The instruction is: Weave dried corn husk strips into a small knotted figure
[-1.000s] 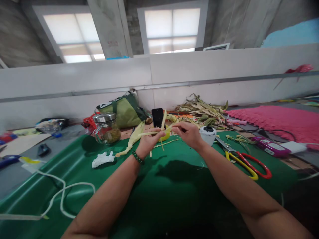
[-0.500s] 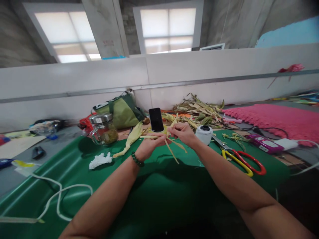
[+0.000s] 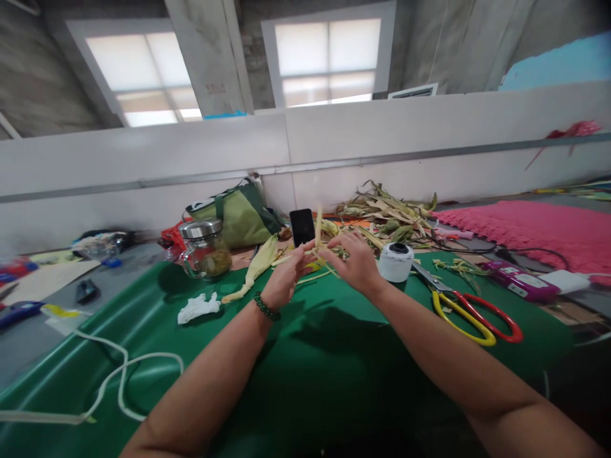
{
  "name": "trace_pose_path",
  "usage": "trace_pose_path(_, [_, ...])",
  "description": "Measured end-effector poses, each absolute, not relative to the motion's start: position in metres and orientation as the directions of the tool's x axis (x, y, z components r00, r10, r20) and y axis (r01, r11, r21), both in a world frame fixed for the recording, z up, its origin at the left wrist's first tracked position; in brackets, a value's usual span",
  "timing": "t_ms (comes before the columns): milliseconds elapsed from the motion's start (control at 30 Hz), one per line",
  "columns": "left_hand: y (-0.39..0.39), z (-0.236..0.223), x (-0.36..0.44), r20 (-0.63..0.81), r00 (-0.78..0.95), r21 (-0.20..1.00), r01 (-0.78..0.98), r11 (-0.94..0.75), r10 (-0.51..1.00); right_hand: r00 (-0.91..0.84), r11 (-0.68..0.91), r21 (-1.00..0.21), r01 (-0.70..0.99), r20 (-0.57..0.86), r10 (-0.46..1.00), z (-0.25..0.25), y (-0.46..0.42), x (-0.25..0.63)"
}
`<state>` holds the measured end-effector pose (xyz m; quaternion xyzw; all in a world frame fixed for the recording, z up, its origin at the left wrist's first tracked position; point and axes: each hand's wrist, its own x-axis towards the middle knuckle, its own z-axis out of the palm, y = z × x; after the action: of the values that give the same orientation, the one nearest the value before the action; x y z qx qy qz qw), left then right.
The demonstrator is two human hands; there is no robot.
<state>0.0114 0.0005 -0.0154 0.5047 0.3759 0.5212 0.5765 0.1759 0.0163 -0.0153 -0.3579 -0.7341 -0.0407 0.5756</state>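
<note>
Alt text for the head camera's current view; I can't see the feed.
The left hand holds pale, husk-like strips above a green mat, the right hand close by with fingers spread. Beyond are a black phone and a dried husk pile; a lidded glass mug stands left, a white spool and red-and-yellow scissors right.
</note>
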Motion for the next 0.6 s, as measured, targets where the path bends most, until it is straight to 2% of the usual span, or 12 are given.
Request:
trace_pose_path(67, [-0.004,-0.017,0.014,0.146,0.275,0.982,-0.154,-0.107,0.95,-0.125,0.717,-0.361,0.596,0.841,0.527,-0.017,0.017,0.17])
trace_pose_path(167, [-0.01,-0.019,0.017,0.259,0.356,0.962,-0.015,-0.271,0.898,-0.147,0.645,-0.588,0.488,0.673,0.725,-0.019,0.022,0.167])
trace_pose_path(233, [-0.012,-0.019,0.017,0.348,0.358,0.903,0.12,-0.412,0.867,-0.14,0.581,-0.713,0.392,0.578,0.804,-0.02,0.027,0.17])
trace_pose_path(300, [-0.012,-0.017,0.015,0.421,0.35,0.828,0.229,-0.512,0.837,-0.07,0.563,-0.733,0.382,0.584,0.809,-0.02,0.031,0.175])
trace_pose_path(367, [-0.011,-0.014,0.012,0.452,0.335,0.796,0.267,-0.544,0.826,-0.051,0.566,-0.706,0.426,0.606,0.794,-0.018,0.033,0.181])
trace_pose_path(433, [-0.011,-0.011,0.01,0.464,0.322,0.782,0.288,-0.553,0.825,-0.152,0.598,-0.677,0.429,0.598,0.787,-0.016,0.033,0.184])
trace_pose_path(500, [-0.012,-0.008,0.009,0.462,0.331,0.764,0.323,-0.558,0.823,-0.319,0.658,-0.669,0.344,0.576,0.752,-0.014,0.031,0.185])
trace_pose_path(600, [-0.016,-0.007,0.012,0.409,0.367,0.808,0.28,-0.519,0.835,-0.468,0.629,-0.765,0.141,0.508,0.723,-0.013,0.028,0.184])
